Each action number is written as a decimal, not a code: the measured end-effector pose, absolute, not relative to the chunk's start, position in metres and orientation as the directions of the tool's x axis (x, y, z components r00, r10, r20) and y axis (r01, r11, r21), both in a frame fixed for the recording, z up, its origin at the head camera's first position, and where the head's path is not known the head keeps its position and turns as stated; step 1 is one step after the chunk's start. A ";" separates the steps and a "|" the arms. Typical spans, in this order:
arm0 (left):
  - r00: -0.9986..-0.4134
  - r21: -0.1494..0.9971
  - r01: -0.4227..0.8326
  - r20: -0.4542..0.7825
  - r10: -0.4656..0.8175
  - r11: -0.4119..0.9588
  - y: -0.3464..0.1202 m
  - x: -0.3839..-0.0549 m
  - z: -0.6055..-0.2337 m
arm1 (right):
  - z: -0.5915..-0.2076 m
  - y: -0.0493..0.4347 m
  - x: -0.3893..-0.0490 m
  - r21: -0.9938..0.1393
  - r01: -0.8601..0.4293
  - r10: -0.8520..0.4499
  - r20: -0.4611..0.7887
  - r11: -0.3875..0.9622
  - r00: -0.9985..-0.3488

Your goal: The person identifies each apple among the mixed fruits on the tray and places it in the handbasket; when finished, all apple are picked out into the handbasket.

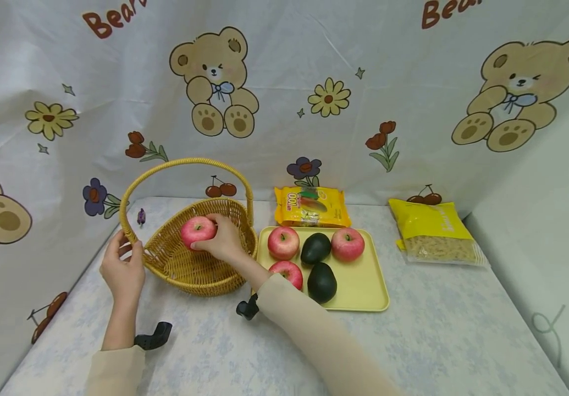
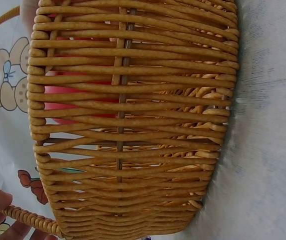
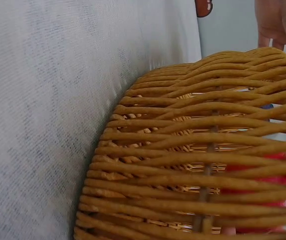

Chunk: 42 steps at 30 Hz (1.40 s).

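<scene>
The left hand grips the wicker basket by its handle, probably steadying it, while the right hand holds an apple at its mouth.

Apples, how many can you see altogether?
4. One held apple is in the right grip at the basket; three are on the tray: back-left apple, back-right apple, front-left apple, partly behind the right sleeve, which may hide others.

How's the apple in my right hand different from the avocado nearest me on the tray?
The round pinkish-red apple is held in your right hand; the oval blackish-green avocado lies on the rectangular pale-yellow tray. The apple is rounder; the avocado, more elongated. Both look whole.
</scene>
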<state>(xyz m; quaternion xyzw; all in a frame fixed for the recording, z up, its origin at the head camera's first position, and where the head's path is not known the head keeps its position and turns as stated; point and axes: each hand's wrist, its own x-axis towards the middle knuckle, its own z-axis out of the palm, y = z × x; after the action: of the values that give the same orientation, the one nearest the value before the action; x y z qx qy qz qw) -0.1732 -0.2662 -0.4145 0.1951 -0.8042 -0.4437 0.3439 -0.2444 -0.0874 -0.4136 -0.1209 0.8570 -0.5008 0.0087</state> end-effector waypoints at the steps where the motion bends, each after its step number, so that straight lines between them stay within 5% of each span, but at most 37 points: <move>1: -0.688 0.848 -0.008 0.380 -0.618 0.531 -0.266 -0.173 -0.415 | -0.415 -0.089 -0.245 -0.859 -0.193 -0.213 0.101 0.475 -0.972; 42: -0.676 0.838 0.020 0.413 -0.610 0.545 -0.268 -0.175 -0.419 | -0.433 -0.106 -0.253 -0.751 -0.145 -0.263 -0.039 0.644 -0.964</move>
<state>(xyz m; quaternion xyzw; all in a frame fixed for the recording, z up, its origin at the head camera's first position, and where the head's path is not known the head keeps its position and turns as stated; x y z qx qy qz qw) -0.1748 -0.2683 -0.4185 0.1837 -0.8026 -0.4403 0.3580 -0.2529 -0.1061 -0.4327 -0.1128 0.9039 -0.4063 0.0724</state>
